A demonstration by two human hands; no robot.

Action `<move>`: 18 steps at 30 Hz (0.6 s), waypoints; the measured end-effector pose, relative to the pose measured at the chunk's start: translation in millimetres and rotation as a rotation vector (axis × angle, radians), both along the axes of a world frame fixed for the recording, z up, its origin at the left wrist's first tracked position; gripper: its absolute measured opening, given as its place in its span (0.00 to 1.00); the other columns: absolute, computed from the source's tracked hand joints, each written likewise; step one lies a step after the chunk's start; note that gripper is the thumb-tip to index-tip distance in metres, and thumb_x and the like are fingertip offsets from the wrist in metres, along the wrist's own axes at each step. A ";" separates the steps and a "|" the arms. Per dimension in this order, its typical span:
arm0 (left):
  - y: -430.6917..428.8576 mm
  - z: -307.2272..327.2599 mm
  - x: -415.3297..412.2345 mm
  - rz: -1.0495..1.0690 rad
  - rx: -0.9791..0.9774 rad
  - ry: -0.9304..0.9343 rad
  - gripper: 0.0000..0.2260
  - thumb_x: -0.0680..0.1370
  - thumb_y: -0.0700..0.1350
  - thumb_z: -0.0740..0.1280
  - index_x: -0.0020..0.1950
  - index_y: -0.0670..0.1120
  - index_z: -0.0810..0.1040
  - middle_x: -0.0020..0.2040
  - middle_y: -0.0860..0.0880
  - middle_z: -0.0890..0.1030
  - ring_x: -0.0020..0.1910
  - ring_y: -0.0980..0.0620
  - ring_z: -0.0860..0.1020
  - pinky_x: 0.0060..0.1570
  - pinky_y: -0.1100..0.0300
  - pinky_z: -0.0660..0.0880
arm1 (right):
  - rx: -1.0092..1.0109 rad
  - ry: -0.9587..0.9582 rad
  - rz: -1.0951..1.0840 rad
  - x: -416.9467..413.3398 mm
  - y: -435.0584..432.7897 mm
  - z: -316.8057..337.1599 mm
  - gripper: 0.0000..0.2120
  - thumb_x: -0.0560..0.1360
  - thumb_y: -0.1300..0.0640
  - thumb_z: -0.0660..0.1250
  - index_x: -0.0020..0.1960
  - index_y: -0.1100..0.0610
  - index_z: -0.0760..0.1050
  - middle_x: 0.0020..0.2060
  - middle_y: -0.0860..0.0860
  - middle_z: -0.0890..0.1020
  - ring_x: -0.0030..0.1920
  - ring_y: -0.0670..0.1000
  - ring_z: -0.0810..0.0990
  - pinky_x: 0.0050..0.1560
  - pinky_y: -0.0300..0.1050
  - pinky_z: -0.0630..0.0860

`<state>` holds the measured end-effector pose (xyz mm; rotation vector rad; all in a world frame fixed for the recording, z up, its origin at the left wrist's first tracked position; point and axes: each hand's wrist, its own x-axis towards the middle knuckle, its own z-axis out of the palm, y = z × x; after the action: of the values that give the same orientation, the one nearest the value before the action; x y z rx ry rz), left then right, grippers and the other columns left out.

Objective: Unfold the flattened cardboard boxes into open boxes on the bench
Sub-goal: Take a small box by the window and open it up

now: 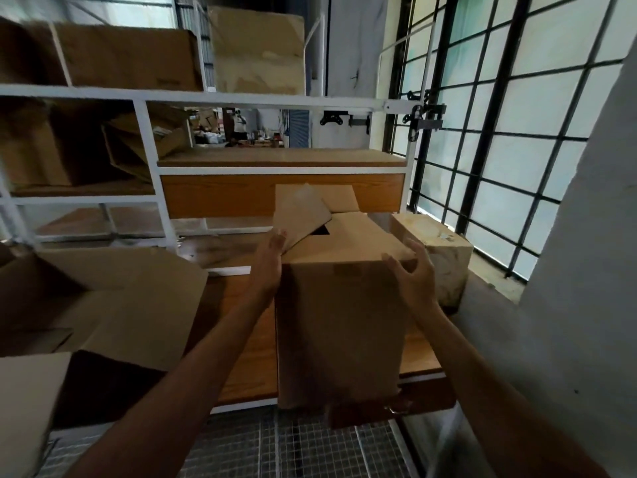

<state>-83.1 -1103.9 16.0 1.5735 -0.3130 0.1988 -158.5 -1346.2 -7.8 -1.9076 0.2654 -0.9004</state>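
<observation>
- Head camera looks down on a wooden bench with a white frame, where a brown cardboard box stands upright near the front edge, between the two forearms.
- Its near face hangs past the bench edge, and a lower flap sticks out below it on the right.
- On top, one flap is tilted up at the back left; a dark gap shows beneath it, so the top is only partly closed.
- The left hand lies flat against the box's upper left edge, fingers straight and touching the raised flap; it presses rather than grips.
- The right hand curls over the upper right corner, thumb on the near face and fingers over the top flap, grasping the box.
- Just beside the box on the right sits a pale, stained carton, close to the barred window.
- To the left, another open cardboard box lies on the bench with its flaps spread wide.
- Behind the bench, a white metal shelf rack holds more cardboard, some flat and some folded.
- A metal grid floor shows below the bench edge.
</observation>
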 end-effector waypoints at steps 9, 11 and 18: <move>-20.9 15.7 12.2 -0.106 0.824 -0.228 0.23 0.80 0.59 0.61 0.70 0.49 0.71 0.67 0.48 0.73 0.61 0.51 0.73 0.59 0.55 0.72 | -0.672 0.405 0.119 30.3 31.6 42.2 0.10 0.75 0.55 0.65 0.56 0.52 0.79 0.49 0.50 0.81 0.51 0.52 0.79 0.54 0.51 0.76; -24.9 17.8 13.9 -0.089 0.874 -0.293 0.23 0.80 0.59 0.60 0.71 0.49 0.70 0.70 0.46 0.72 0.65 0.49 0.71 0.63 0.53 0.70 | -0.733 0.420 0.117 34.1 42.1 42.6 0.11 0.74 0.52 0.63 0.56 0.51 0.77 0.49 0.50 0.81 0.53 0.54 0.78 0.57 0.54 0.73; -62.4 71.0 19.9 -0.461 1.140 -0.533 0.18 0.84 0.54 0.52 0.59 0.46 0.78 0.52 0.47 0.79 0.50 0.52 0.76 0.62 0.50 0.71 | -0.992 0.725 0.174 49.3 47.3 54.6 0.25 0.79 0.42 0.56 0.75 0.44 0.62 0.74 0.51 0.65 0.72 0.59 0.60 0.67 0.65 0.59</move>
<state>-63.2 -1166.3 87.0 2.4782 -1.3691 0.0630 -109.2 -1298.9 46.8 -3.0891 0.0558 -0.1417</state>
